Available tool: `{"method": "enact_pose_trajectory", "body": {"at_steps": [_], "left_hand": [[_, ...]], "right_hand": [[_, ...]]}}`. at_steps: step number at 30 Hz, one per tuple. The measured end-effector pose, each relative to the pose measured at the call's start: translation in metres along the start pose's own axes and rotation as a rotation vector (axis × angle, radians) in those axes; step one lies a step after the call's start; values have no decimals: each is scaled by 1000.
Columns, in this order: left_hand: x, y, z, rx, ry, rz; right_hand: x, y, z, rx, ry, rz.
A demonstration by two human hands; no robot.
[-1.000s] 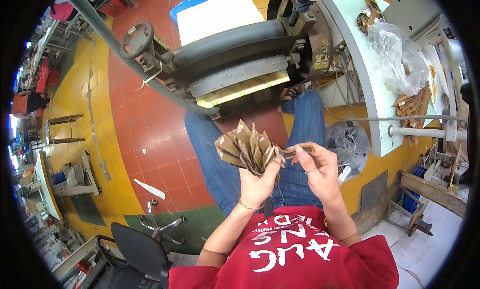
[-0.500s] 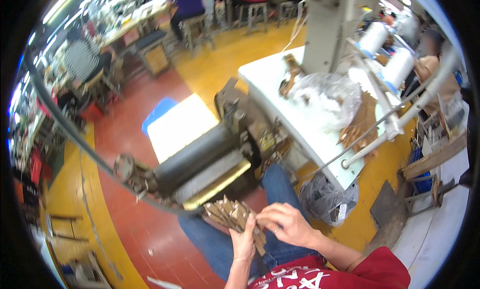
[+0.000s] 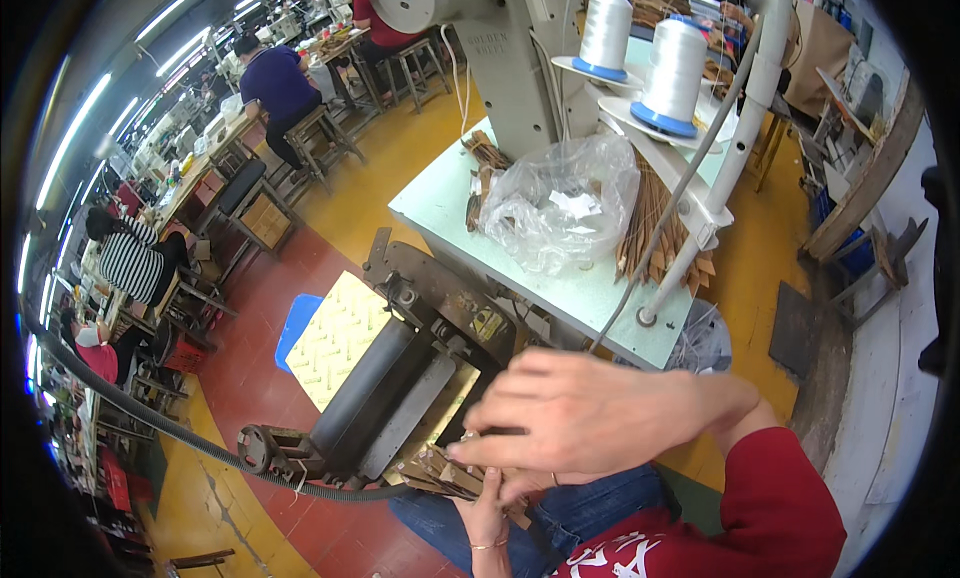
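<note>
My left hand (image 3: 484, 523) is closed round a fanned bundle of brown leather-like strips (image 3: 437, 470), held low in front of the machine's tray. Above it, my right hand (image 3: 580, 418) reaches in from the right with its fingers stretched out and apart. Its fingertips overlap the strips' edge; I cannot tell whether they touch. No object shows in that hand. A ringed finger shows underneath it, near the bundle. Just beyond the bundle stands a machine with a dark roller (image 3: 365, 403) and a metal plate (image 3: 408, 418).
A pale-green table (image 3: 450, 203) carries a sewing machine (image 3: 500, 63), a clear plastic bag (image 3: 565, 203) and brown strips (image 3: 655, 223). Thread cones (image 3: 668, 73) stand above its right end. A yellow patterned sheet (image 3: 340, 333) lies behind the roller. A hose (image 3: 150, 418) curves across the left.
My right hand has lifted off the bundle toward the camera and its fingers have spread. The bundle and left hand sit slightly lower in view. The view has turned, showing more of the table.
</note>
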State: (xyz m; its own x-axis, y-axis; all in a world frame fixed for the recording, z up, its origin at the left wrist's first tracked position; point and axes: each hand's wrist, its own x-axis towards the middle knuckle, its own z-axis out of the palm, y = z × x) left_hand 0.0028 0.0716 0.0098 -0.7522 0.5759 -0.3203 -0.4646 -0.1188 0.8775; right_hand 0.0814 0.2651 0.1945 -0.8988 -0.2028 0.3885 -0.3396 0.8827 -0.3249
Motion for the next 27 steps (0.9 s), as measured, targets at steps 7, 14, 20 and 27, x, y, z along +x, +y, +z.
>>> {"method": "enact_pose_trajectory", "body": {"at_steps": [7,14,20,27], "left_hand": [[-8,11,17,29,-26,29],[-15,23,18,-104,108,16],[-19,40,18,39,179,205],[-23,34,28,241,134,331]], "right_hand": [[30,-39,-35,-295,704,-182],[-8,-8,17,22,498,271],[-45,-19,97,745,230,735],[-47,-32,117,642,290,666]]}}
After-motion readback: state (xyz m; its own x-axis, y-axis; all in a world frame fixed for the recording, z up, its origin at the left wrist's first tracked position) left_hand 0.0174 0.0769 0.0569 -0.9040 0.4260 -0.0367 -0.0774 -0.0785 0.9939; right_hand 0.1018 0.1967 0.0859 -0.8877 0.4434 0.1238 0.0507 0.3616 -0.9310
